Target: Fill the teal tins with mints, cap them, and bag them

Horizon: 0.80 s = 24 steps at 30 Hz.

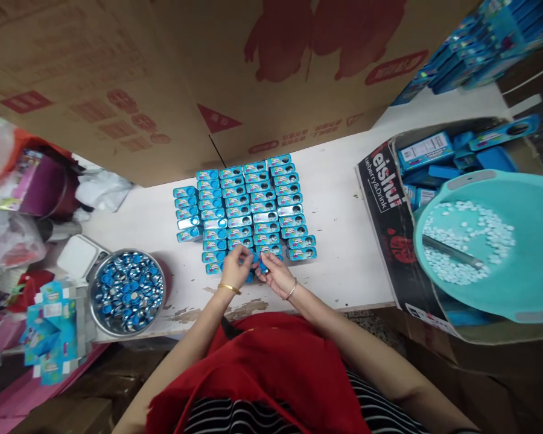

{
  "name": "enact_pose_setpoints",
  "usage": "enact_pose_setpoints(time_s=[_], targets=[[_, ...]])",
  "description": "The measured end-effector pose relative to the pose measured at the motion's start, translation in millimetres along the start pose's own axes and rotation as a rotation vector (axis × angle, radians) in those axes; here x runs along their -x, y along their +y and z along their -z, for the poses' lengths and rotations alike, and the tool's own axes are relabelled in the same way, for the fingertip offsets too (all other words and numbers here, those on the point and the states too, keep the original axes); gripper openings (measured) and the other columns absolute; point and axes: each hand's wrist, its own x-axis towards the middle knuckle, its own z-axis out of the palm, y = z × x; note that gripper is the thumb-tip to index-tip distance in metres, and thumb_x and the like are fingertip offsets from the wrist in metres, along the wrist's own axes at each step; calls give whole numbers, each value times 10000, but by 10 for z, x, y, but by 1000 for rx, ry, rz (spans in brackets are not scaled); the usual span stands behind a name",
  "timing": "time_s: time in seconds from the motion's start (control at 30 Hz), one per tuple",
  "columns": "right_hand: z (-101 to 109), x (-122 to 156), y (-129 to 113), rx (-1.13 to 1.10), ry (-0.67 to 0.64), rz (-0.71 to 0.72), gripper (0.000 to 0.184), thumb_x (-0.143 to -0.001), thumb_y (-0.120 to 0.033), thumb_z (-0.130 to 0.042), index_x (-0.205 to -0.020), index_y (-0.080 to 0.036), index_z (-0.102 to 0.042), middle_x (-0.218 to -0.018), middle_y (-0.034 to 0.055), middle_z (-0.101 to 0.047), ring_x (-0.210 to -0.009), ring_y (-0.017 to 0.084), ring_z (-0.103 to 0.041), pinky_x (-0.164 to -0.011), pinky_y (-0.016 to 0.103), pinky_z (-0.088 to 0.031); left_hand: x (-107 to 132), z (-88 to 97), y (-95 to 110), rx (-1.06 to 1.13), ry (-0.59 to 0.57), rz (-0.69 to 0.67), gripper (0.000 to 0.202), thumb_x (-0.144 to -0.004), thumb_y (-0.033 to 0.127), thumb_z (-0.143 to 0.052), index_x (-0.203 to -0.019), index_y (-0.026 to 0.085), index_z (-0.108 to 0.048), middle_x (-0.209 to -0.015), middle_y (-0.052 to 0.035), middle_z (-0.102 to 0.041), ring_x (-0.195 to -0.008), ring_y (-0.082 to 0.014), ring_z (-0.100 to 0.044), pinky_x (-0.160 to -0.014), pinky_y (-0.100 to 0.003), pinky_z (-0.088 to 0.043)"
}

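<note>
Several rows of small blue tins (248, 205) lie side by side on the white table (339, 241). At the near edge of that block, my left hand (235, 268) is closed around a small blue piece (254, 259). My right hand (274, 274) pinches another blue piece right beside it. Both hands nearly touch each other over the nearest tins. Each wrist wears a thin bangle.
A metal bowl (127, 292) of blue lids sits left of my hands. A teal basin (493, 241) of white tablets with a scoop rests on a box of blue tins at the right. A large cardboard wall (185, 78) stands behind. Clutter and bags fill the far left.
</note>
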Motion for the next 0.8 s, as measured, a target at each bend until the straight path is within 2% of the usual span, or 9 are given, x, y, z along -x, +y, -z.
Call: enact_pose_setpoints(time_s=[0.07, 0.2, 0.37, 0.47, 0.57, 0.63, 0.73, 0.8], targets=[[9, -12, -30, 7, -4, -18, 411, -650, -493, -774, -804, -185, -551, -653, 3, -625, -509, 90, -514, -438, 203, -308, -160, 31, -35, -40, 23, 62, 119, -906, 235, -454, -920, 178, -557, -869, -31, -626, -785, -129, -605, -715, -229, -482], [66, 2, -114, 7, -50, -64, 307, -719, -411, -707, -879, -177, -590, -720, 37, -664, -532, 109, -525, -442, 214, -321, -521, 88, -67, -175, -14, 181, 89, -841, 258, -572, -880, 180, -590, -818, -59, -647, -822, -211, -629, -724, -299, -475], [117, 22, -162, 77, -76, -69, 406, -724, -521, -701, -924, -185, -592, -743, 16, -649, -458, 74, -443, -392, 196, -236, -821, 122, -36, -321, -158, 276, 239, -745, 391, -709, -752, 161, -645, -909, -149, -677, -940, -325, -635, -791, -385, -482], [120, 9, -147, 110, -62, -82, 459, -700, -580, -698, -892, -179, -588, -684, -2, -614, -438, 61, -409, -382, 188, -205, -894, 139, -24, -357, -178, 308, 265, -726, 403, -730, -749, 149, -658, -939, -183, -676, -966, -353, -630, -819, -413, -482], [98, -17, -112, 158, -13, -70, 485, -654, -601, -715, -850, -181, -571, -618, -22, -580, -418, 57, -395, -373, 182, -187, -853, 175, -16, -335, -151, 287, 260, -720, 386, -739, -730, 142, -652, -898, -189, -672, -944, -362, -630, -816, -431, -480], [74, -40, -85, 177, 29, -32, 501, -643, -623, -707, -841, -192, -546, -590, -33, -563, -405, 57, -385, -367, 177, -177, -740, 190, -7, -282, -121, 222, 231, -752, 370, -707, -751, 146, -649, -858, -162, -668, -917, -336, -630, -807, -419, -480], [24, -80, -44, 176, 79, 41, 495, -654, -629, -692, -858, -222, -497, -573, -53, -543, -392, 59, -383, -361, 171, -168, -462, 149, 25, -138, -107, 59, 161, -811, 331, -632, -887, 190, -650, -841, -63, -660, -840, -220, -627, -771, -319, -486], [-18, -112, -15, 159, 101, 81, 483, -656, -620, -691, -859, -242, -469, -576, -72, -522, -382, 58, -377, -355, 171, -176, -267, 80, 58, -42, -117, -38, 137, -787, 259, -633, -917, 217, -640, -861, -7, -646, -799, -154, -614, -745, -251, -483]])
